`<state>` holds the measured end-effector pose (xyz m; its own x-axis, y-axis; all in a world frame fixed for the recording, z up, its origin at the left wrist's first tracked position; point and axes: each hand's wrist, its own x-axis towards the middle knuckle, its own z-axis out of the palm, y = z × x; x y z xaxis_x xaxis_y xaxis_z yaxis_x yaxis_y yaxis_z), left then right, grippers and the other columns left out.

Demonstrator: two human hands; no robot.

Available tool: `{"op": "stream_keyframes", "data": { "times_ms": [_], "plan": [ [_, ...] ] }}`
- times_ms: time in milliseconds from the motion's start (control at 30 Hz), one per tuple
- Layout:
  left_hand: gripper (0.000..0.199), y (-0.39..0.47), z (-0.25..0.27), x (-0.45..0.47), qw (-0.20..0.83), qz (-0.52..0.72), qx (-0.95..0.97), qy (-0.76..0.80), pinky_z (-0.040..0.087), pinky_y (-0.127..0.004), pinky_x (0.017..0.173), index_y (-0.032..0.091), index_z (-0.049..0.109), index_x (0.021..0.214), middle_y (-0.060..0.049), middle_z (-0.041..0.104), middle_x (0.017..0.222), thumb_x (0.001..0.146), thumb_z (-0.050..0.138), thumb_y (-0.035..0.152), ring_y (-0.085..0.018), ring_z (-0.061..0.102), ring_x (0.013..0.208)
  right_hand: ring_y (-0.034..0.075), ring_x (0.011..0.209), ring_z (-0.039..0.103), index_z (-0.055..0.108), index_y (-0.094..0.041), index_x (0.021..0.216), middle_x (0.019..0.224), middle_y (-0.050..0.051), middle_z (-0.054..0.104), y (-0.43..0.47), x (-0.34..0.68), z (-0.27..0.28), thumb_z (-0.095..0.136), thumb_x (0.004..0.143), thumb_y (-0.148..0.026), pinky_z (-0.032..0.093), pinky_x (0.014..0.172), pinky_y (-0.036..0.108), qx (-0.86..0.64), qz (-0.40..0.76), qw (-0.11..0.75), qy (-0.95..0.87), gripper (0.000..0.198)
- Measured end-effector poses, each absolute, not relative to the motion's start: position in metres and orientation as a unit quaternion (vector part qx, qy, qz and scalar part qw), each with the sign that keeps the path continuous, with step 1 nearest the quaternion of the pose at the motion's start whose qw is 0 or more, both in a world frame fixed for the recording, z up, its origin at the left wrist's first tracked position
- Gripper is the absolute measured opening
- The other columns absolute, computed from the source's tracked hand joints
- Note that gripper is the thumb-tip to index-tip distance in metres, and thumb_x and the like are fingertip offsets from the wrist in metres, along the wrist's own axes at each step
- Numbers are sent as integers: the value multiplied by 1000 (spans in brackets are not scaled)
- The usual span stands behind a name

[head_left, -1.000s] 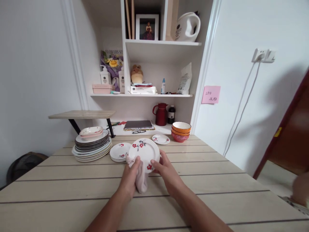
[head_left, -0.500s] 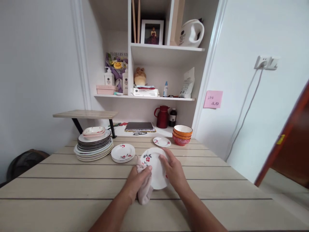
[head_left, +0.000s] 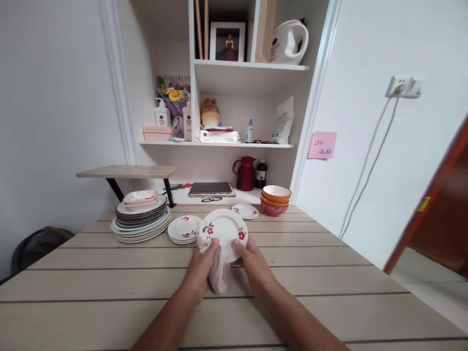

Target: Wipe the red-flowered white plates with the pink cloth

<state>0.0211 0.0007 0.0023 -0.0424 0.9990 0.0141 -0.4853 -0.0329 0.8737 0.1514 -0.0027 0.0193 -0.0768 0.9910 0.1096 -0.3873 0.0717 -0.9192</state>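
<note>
A white plate with red flowers (head_left: 224,226) is held up in front of me over the table, tilted toward me. My left hand (head_left: 201,263) grips its lower left edge through a pale pink cloth (head_left: 218,275), which hangs down below the plate. On the lower right, my right hand (head_left: 252,258) pinches the rim, thumb on the face and fingers behind. Just behind to the left lies a short stack of matching flowered plates (head_left: 183,229). One more flowered plate (head_left: 245,211) rests farther back, beside the bowls.
Stacked orange and red bowls (head_left: 275,200) stand at the back right. A tall pile of plates (head_left: 141,222) with small dishes on top is at the left, near a raised wooden stand (head_left: 127,171). Behind the table are a red jug (head_left: 245,174), a dark bottle (head_left: 261,174) and glasses (head_left: 211,199).
The plate has turned and moved up and left. My right hand has shifted from lying against its right side to gripping the lower right rim. My left hand keeps the cloth.
</note>
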Motion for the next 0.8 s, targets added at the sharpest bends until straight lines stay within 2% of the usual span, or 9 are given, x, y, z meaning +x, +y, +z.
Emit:
{"op": "stream_keyframes", "data": {
  "times_ms": [100,233,367,467,533,633,800],
  "plan": [
    [54,-4,4,24,588,590,405,375,49,-37,98,15,66,116,-13,73,111,71,79,41,-27,67,105,23,89,65,56,-23,125,109,7,70,0,160,22,69,74,-47,51,74,34,-355,586,605,-405,57],
    [54,-8,7,24,600,562,426,379,51,-35,94,15,66,116,-12,74,106,71,78,42,-25,69,97,23,91,63,56,-23,125,111,6,70,4,172,26,64,80,-51,50,75,32,-354,508,614,-489,53],
    [57,-9,6,21,617,543,419,385,57,-36,75,14,64,115,-14,74,101,70,78,47,-25,71,83,25,98,61,63,-24,118,114,6,69,6,180,30,53,87,-56,47,83,35,-395,372,603,-585,46],
    [60,-10,7,22,628,531,407,398,57,-35,66,12,63,115,-15,74,98,68,79,47,-26,71,78,26,107,59,61,-25,122,120,6,67,4,182,31,49,89,-55,43,92,37,-419,319,601,-601,46],
    [60,-10,9,23,628,552,386,391,58,-36,69,13,62,117,-15,74,102,69,79,45,-27,71,83,26,112,57,55,-26,130,126,6,63,1,179,31,52,89,-53,42,97,38,-407,334,608,-594,49],
    [56,-8,11,24,615,612,341,362,56,-36,83,16,61,120,-14,72,110,73,77,41,-26,69,98,25,115,56,47,-27,135,130,6,60,-3,170,30,60,85,-49,43,97,39,-360,426,598,-576,56],
    [56,-4,7,22,595,644,323,357,48,-36,101,19,59,124,-12,68,121,75,77,39,-25,64,113,24,106,59,46,-28,131,120,4,65,-4,159,24,70,75,-36,49,87,36,-332,550,574,-508,62]
  ]
}}
